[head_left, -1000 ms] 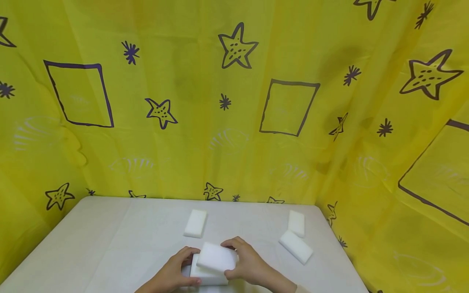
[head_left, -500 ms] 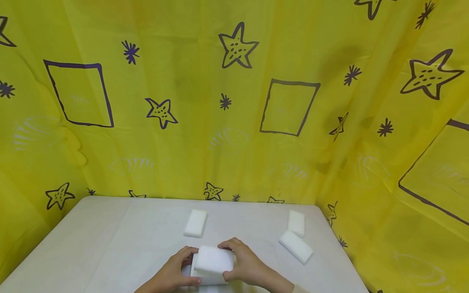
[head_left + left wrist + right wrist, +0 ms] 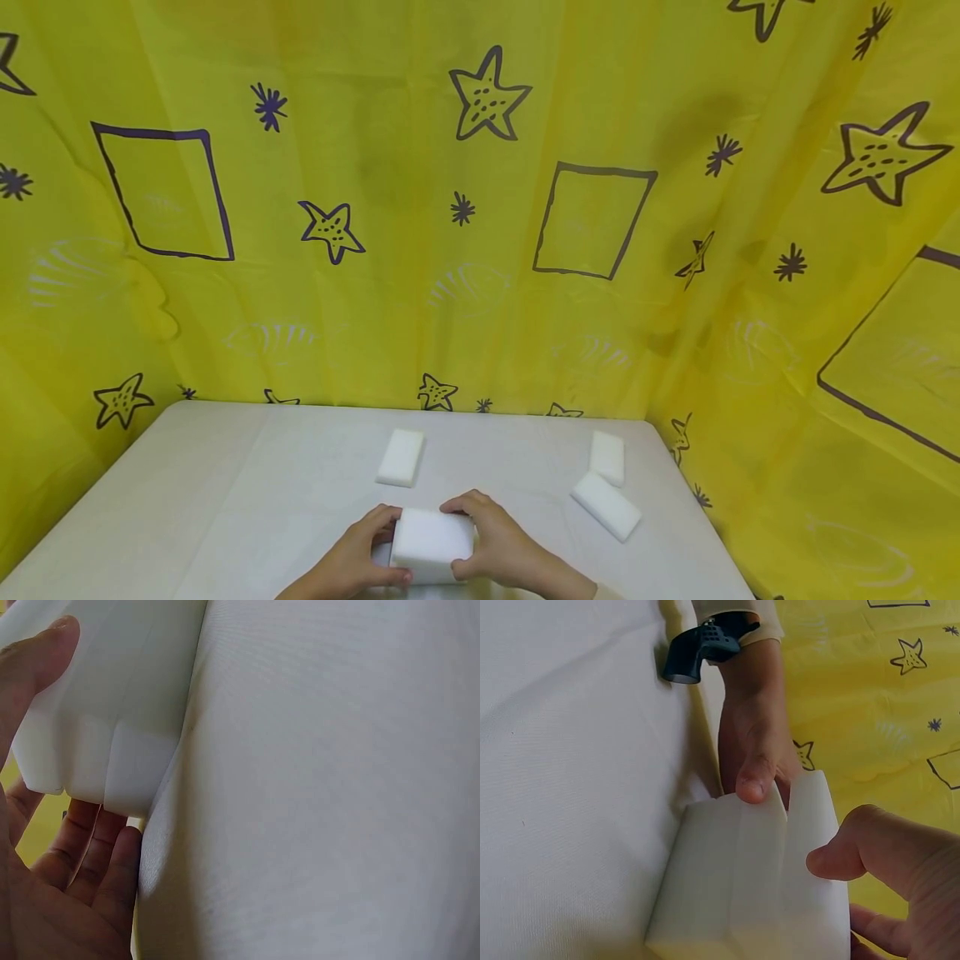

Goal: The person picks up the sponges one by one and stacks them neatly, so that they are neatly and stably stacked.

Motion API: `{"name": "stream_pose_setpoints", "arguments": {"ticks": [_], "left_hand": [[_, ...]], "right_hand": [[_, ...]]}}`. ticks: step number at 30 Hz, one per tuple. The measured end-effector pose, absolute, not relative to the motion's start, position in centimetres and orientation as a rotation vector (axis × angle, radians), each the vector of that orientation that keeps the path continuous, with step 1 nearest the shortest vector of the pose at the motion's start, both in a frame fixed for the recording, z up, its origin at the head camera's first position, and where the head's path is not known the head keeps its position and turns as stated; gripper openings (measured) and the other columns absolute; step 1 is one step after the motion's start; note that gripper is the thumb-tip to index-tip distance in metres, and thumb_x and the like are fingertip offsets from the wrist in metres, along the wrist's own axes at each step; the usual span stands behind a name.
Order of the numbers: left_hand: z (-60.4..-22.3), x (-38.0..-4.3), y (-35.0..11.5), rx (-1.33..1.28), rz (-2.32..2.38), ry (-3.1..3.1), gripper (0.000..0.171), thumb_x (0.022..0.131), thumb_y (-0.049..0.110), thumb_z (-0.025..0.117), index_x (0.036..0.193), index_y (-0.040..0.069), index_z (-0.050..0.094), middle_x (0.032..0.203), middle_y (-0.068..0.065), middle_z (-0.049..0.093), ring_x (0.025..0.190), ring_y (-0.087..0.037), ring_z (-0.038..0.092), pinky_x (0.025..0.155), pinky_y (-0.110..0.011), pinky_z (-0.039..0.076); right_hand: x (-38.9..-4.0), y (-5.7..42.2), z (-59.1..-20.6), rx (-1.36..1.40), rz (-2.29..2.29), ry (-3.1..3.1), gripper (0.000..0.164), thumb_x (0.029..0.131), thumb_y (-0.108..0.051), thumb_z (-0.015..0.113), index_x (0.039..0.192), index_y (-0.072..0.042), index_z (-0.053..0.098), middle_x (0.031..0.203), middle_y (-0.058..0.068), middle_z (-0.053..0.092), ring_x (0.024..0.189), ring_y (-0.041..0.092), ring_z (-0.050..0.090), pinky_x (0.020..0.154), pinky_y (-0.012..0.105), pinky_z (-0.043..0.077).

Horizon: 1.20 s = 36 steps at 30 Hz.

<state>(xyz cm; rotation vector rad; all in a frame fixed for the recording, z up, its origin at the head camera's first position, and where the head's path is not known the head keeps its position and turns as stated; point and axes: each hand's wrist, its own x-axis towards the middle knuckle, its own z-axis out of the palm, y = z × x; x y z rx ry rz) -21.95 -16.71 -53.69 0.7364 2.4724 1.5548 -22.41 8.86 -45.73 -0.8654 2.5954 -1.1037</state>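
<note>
block stack point(image 3: 432, 537), loose blocks point(image 3: 401, 457) beyond

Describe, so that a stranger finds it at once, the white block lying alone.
Find the white table before the yellow curtain. Beyond the left hand lies the white block, alone, whereas two other loose blocks lie close together farther right.

Before me, a yellow curtain point(image 3: 405, 308) rises behind a pale table point(image 3: 300, 467) and down both its sides, printed with dark stars point(image 3: 491, 104), spiky bursts point(image 3: 269, 107) and lopsided frames point(image 3: 656, 204). Faint pale outlines point(image 3: 468, 287) show among them; the table's far corners are rounded.
</note>
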Motion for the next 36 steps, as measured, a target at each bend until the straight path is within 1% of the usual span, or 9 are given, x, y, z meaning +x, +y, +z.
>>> {"name": "stream_pose_setpoints", "arguments": {"ticks": [4, 11, 19, 26, 36], "left_hand": [[-53.85, -21.98, -16.71, 0.758, 1.563, 2.472, 0.063, 0.079, 0.033, 0.083, 0.130, 0.011, 0.053, 0.122, -0.006, 0.052, 0.111, -0.014, 0.061, 0.092, -0.022, 0.050], [-54.04, -22.06, -16.74, 0.781, 1.572, 2.463, 0.062, 0.079, 0.032, 0.083, 0.129, 0.012, 0.053, 0.122, -0.007, 0.052, 0.111, -0.013, 0.061, 0.092, -0.020, 0.049], [-54.09, -22.05, -16.74, 0.819, 1.575, 2.485, 0.062, 0.078, 0.034, 0.083, 0.129, 0.013, 0.054, 0.121, -0.006, 0.053, 0.111, -0.010, 0.060, 0.093, -0.023, 0.050], [-53.92, -21.98, -16.74, 0.797, 1.543, 2.511, 0.063, 0.077, 0.036, 0.084, 0.128, 0.015, 0.054, 0.120, -0.004, 0.053, 0.110, -0.010, 0.060, 0.092, -0.026, 0.051], [-53.65, -21.95, -16.71, 0.758, 1.554, 2.473, 0.062, 0.078, 0.034, 0.083, 0.130, 0.014, 0.053, 0.121, -0.005, 0.052, 0.111, -0.014, 0.061, 0.092, -0.020, 0.049]], "right_hand": [[-22.39, 8.77, -45.73, -0.868, -1.096, 2.598, 0.061, 0.065, -0.013, 0.084, 0.122, -0.012, 0.062, 0.117, -0.009, 0.057, 0.106, 0.006, 0.052, 0.091, 0.025, 0.046], [-22.37, 8.62, -45.75, -0.889, -1.094, 2.606, 0.060, 0.065, -0.013, 0.083, 0.121, -0.012, 0.063, 0.116, -0.010, 0.057, 0.106, 0.005, 0.052, 0.091, 0.024, 0.047], [-22.57, 8.53, -46.01, -0.920, -1.084, 2.619, 0.060, 0.065, -0.013, 0.083, 0.121, -0.013, 0.063, 0.116, -0.010, 0.057, 0.104, 0.004, 0.051, 0.089, 0.024, 0.046], [-22.72, 8.42, -45.98, -0.950, -1.049, 2.643, 0.060, 0.064, -0.013, 0.083, 0.121, -0.012, 0.063, 0.115, -0.009, 0.058, 0.103, 0.004, 0.051, 0.088, 0.023, 0.047], [-22.80, 8.32, -45.89, -0.959, -1.033, 2.657, 0.060, 0.063, -0.013, 0.083, 0.119, -0.011, 0.064, 0.114, -0.007, 0.058, 0.103, 0.005, 0.052, 0.087, 0.024, 0.047]]}}
